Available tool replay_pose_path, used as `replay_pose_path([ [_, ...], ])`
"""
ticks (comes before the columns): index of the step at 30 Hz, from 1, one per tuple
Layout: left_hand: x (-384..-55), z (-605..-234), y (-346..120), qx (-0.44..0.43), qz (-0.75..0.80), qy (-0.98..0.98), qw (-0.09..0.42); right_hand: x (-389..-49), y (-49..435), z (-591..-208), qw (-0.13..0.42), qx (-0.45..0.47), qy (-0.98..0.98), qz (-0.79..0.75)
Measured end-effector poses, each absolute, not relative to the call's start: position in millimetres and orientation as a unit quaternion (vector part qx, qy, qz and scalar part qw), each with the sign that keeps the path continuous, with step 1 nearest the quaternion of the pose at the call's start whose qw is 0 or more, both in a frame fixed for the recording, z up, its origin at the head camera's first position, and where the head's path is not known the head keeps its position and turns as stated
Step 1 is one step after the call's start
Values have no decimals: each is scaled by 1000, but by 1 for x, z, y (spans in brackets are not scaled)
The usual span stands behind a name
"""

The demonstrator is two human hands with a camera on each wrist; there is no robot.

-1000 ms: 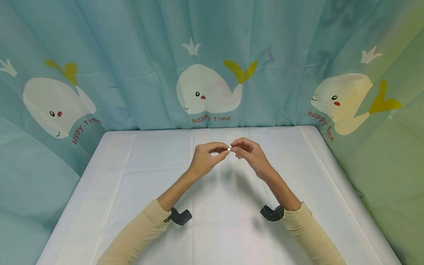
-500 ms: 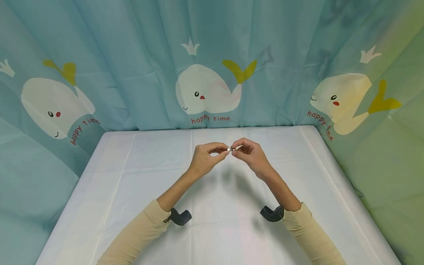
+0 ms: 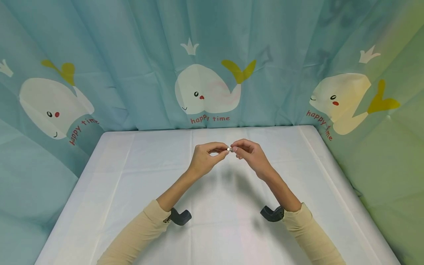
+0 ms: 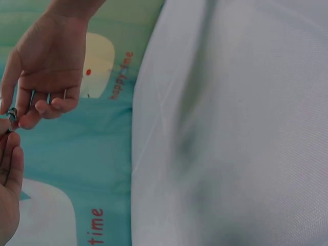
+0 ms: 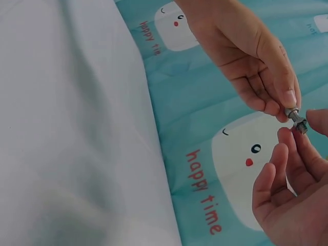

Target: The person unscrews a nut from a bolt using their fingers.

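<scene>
While my left grip pinches the silver threaded metal bolt above the white-covered worktop, my right grip, narrow about its silver metal hex nut, should turn lightly and squarely.

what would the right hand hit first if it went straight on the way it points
Likely the nut on the bolt, right by the right hand, then the left hand pinching the bolt; whether fingers touch the nut is unclear.

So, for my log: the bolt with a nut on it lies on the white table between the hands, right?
It isn't lying on the white table: the left hand holds the bolt up off it, as the right wrist view shows.
</scene>
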State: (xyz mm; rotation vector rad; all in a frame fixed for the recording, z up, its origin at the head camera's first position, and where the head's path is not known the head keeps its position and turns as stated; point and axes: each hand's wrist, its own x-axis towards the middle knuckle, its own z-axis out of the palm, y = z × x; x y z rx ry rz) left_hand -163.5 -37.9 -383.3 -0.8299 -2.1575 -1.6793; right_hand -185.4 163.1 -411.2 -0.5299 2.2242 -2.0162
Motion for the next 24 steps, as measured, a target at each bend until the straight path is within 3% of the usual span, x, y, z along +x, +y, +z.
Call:
replay_pose_path([
  [9,-164,-385,-39,-280,-577,-756,134,-185,163,-413,41,-176,725,-665],
  [16,-182,-414,-39,-272,-581,-756,132,-183,163,-410,37,-193,717,-669],
  [24,-189,-423,-43,-288,-585,-746,135,-185,162,-412,53,-195,713,-672],
])
